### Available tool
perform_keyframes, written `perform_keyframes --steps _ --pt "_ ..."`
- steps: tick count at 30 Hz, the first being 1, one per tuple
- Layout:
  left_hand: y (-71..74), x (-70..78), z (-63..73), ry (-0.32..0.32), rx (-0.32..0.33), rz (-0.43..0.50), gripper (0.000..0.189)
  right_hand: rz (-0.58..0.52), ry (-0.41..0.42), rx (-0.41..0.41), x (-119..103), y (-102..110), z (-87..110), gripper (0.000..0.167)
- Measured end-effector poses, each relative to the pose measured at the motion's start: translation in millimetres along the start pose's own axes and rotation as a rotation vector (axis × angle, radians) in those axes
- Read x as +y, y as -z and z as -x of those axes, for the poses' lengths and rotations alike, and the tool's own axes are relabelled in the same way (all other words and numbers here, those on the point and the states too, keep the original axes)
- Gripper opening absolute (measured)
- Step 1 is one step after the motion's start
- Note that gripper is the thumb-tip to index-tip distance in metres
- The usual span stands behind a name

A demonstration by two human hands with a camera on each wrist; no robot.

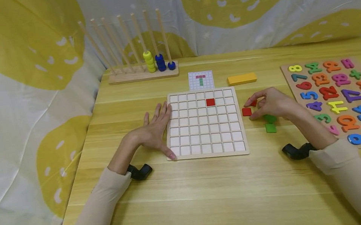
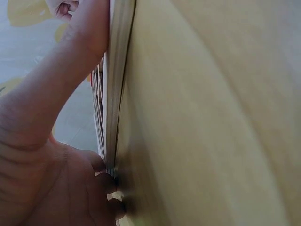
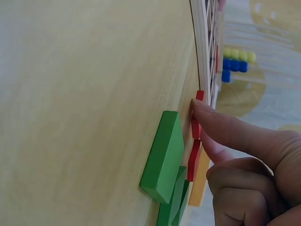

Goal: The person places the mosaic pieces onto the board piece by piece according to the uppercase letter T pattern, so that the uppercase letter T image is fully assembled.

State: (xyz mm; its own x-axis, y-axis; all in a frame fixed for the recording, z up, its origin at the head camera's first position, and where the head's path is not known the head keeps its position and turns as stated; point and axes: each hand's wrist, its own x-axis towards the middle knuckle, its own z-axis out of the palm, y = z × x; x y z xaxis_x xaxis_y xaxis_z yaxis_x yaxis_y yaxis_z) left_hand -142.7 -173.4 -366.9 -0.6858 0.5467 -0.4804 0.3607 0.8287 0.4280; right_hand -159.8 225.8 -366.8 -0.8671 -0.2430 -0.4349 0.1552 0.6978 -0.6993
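A wooden grid board (image 1: 209,155) with white squares lies flat on the table, and one red square tile (image 1: 210,102) sits in a cell of its second row. My left hand (image 1: 154,133) rests spread along the board's left edge, its thumb at the near corner. Right of the board, my right hand (image 1: 273,102) pinches a red square tile (image 1: 246,111) between thumb and index finger. Another red tile (image 3: 194,162) lies beside it, partly under the fingers in the head view. Several green tiles (image 3: 164,155) lie below that hand, some overlapping.
Behind the board lies a small pattern card (image 1: 201,80) with a red and green T. A yellow block (image 1: 242,79) is right of it. At the back left stands a peg rack (image 1: 143,75) with yellow and blue beads. A number board (image 1: 347,102) lies at the right.
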Motion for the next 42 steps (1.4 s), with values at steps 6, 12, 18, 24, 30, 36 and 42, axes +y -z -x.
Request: perform_keyframes --steps 6,12,18,24,30,36,42 --pt "-0.1 -0.8 1.0 -0.002 0.002 0.005 0.165 0.004 -0.002 0.004 -0.2 -1.0 -0.2 0.041" --pt "0.7 -1.3 2.4 -0.002 0.006 0.004 0.165 0.004 0.001 0.023 0.3 -2.0 1.1 0.04" --pt "1.1 -2.7 2.6 -0.005 0.009 0.007 0.165 0.013 0.0 0.041 -0.8 -2.9 2.8 0.038" --pt "1.0 -3.0 4.9 0.003 0.007 0.004 0.165 0.071 0.03 0.046 -3.8 -5.2 2.6 0.036" --pt "0.5 -4.1 4.8 0.003 0.01 0.008 0.165 0.087 0.051 0.041 -9.0 -3.9 1.9 0.036" --pt "0.5 -3.1 3.5 0.003 0.011 0.008 0.164 0.073 0.074 0.098 -17.6 -0.2 1.2 0.037" --pt "0.4 -1.1 1.0 -0.003 0.007 0.003 0.164 0.049 0.087 0.118 -33.0 -3.0 -5.2 0.031"
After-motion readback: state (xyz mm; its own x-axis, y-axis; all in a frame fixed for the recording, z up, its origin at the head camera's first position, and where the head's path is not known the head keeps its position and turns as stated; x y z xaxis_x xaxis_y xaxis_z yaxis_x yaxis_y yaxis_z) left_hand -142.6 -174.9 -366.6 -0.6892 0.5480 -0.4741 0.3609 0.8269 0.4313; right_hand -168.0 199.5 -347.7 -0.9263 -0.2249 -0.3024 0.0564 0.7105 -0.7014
